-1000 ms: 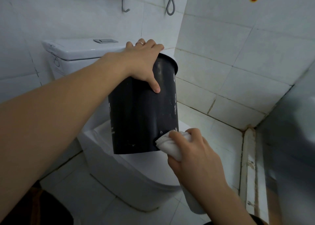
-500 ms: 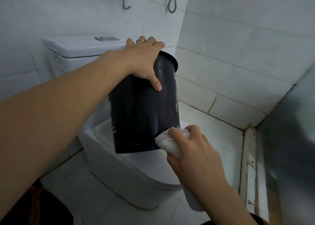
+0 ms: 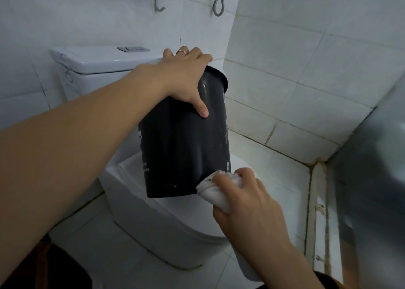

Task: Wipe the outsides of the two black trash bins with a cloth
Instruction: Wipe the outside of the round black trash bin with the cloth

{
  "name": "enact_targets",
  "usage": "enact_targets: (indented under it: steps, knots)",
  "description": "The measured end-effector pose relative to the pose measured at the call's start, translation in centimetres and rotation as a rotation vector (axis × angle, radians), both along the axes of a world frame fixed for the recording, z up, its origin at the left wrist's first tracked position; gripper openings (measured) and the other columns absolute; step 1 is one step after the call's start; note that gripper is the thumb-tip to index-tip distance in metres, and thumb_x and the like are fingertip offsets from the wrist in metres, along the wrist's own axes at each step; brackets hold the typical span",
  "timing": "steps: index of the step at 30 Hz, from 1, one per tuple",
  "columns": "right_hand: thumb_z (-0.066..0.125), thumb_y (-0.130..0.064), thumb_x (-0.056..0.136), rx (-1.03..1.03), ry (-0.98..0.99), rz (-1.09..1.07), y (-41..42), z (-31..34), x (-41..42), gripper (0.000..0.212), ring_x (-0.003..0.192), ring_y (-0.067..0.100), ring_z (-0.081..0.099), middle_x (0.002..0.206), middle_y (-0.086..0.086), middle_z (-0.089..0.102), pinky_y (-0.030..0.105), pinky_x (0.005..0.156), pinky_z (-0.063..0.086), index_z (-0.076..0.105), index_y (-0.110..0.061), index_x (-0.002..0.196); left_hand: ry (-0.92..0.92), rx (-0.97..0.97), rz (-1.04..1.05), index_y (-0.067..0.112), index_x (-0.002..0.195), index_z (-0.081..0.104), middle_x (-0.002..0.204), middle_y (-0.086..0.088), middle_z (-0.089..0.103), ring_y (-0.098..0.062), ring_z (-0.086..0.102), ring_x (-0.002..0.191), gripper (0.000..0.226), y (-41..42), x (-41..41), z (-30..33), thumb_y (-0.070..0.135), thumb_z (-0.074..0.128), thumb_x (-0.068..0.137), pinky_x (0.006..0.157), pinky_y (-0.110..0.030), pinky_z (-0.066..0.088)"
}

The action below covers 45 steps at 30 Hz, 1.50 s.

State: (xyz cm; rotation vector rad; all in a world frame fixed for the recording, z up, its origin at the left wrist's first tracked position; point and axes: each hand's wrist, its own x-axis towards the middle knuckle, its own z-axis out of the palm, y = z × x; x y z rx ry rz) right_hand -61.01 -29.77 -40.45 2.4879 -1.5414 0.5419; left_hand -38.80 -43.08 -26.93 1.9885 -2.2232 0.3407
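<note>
Left hand (image 3: 182, 78) has its grip curled over the rim of the round black plastic trash bin (image 3: 184, 148), held tilted above the closed white toilet lid (image 3: 175, 209). Right hand (image 3: 252, 203) clutches a bunched white cloth (image 3: 210, 190) against the bin's lower right edge. Pale smears remain on the wall, so wiping looks mid-way; no second bin in view.

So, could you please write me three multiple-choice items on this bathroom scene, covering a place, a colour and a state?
1. Where does the cloth touch the black bin?
A. at its rim
B. near its bottom edge
C. inside it

2. What colour is the cloth?
A. white
B. blue
C. red

3. How is the bin held?
A. standing on the floor
B. tilted, gripped at the rim
C. hung on a hook

Answers:
1 B: the right hand presses the cloth low on the black bin.
2 A: it looks white.
3 B: the left hand grips its rim, above the toilet.
</note>
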Motion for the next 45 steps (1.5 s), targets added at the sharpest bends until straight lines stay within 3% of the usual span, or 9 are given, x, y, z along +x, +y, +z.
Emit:
enact_targets:
  steps: [9,12,15,22,28,32,37,40,45]
  knots:
    - [0.067,-0.034,0.075,-0.048,-0.083,-0.046,-2.7,1.4,1.3,0.036,0.075,0.020,0.055,0.099,0.000,0.052,0.021,0.045,0.021,0.059,-0.036,0.111,-0.021,-0.041,-0.009,0.019,0.148,0.026,0.146,-0.005,0.037,-0.032,0.033,0.135,0.132,0.1,-0.7,0.0,0.079,0.078,0.043,0.106,-0.051,0.028]
    - [0.064,-0.037,0.080,-0.006,-0.112,-0.056,-2.7,1.2,0.8,0.038,0.080,0.019,0.054,0.105,-0.002,0.050,0.023,0.049,0.029,0.056,-0.039,0.117,0.074,-0.071,-0.022,0.014,0.153,0.018,0.152,-0.008,0.031,-0.031,0.028,0.140,0.139,0.1,-0.5,-0.2,0.073,0.083,0.045,0.112,-0.047,0.024]
    - [0.064,-0.038,0.080,-0.002,-0.124,-0.043,-2.7,1.0,0.7,0.037,0.080,0.017,0.052,0.106,-0.003,0.050,0.021,0.049,0.026,0.055,-0.040,0.116,0.204,-0.053,-0.018,0.011,0.153,0.022,0.152,-0.009,0.033,-0.030,0.029,0.141,0.132,0.3,0.1,0.4,0.059,0.089,0.050,0.116,-0.044,0.027]
    - [0.064,-0.038,0.081,0.024,-0.154,-0.030,-2.8,0.8,0.5,0.035,0.078,0.017,0.053,0.106,-0.002,0.051,0.017,0.047,0.019,0.057,-0.040,0.115,0.249,0.064,0.024,0.047,0.152,0.019,0.145,-0.004,0.039,-0.034,0.036,0.135,0.123,0.8,2.7,0.5,0.064,0.087,0.051,0.108,-0.053,0.036]
    - [0.066,-0.037,0.077,0.043,-0.154,-0.031,-2.4,0.4,-0.1,0.036,0.072,0.011,0.040,0.103,-0.001,0.055,0.013,0.049,0.017,0.059,-0.039,0.112,0.277,0.008,0.052,0.028,0.152,0.023,0.156,0.004,0.032,-0.031,0.031,0.141,0.128,0.6,2.4,0.0,0.065,0.087,0.048,0.113,-0.052,0.027]
    - [0.062,-0.041,0.080,0.080,-0.122,-0.036,-1.6,0.2,-0.7,0.034,0.075,0.010,0.041,0.106,-0.005,0.051,0.010,0.051,0.018,0.055,-0.044,0.114,0.274,0.022,0.039,0.029,0.151,0.025,0.150,0.002,0.036,-0.031,0.032,0.138,0.123,0.6,2.3,0.0,0.064,0.087,0.050,0.112,-0.051,0.027]
    - [0.054,-0.044,0.087,0.086,-0.149,-0.040,-3.4,1.7,-0.1,0.033,0.080,0.013,0.044,0.111,-0.007,0.044,0.025,0.059,0.036,0.049,-0.047,0.120,0.254,0.018,0.032,0.030,0.152,0.024,0.148,0.000,0.037,-0.031,0.032,0.138,0.124,0.6,2.0,0.1,0.065,0.086,0.050,0.111,-0.051,0.028]
    - [0.053,-0.042,0.087,0.058,-0.154,-0.053,-4.1,2.1,0.4,0.034,0.079,0.014,0.043,0.110,-0.005,0.043,0.027,0.059,0.036,0.050,-0.044,0.120,0.233,0.011,0.028,0.030,0.152,0.024,0.147,-0.002,0.038,-0.031,0.033,0.138,0.123,0.6,1.7,0.1,0.066,0.085,0.052,0.110,-0.051,0.028]
    - [0.058,-0.040,0.084,0.061,-0.135,-0.037,-2.6,0.8,-0.8,0.032,0.075,0.012,0.043,0.106,-0.005,0.048,0.019,0.053,0.029,0.054,-0.042,0.116,0.221,0.012,0.013,0.031,0.151,0.025,0.144,-0.002,0.040,-0.030,0.033,0.136,0.122,0.5,1.2,0.2,0.067,0.085,0.051,0.109,-0.050,0.029]
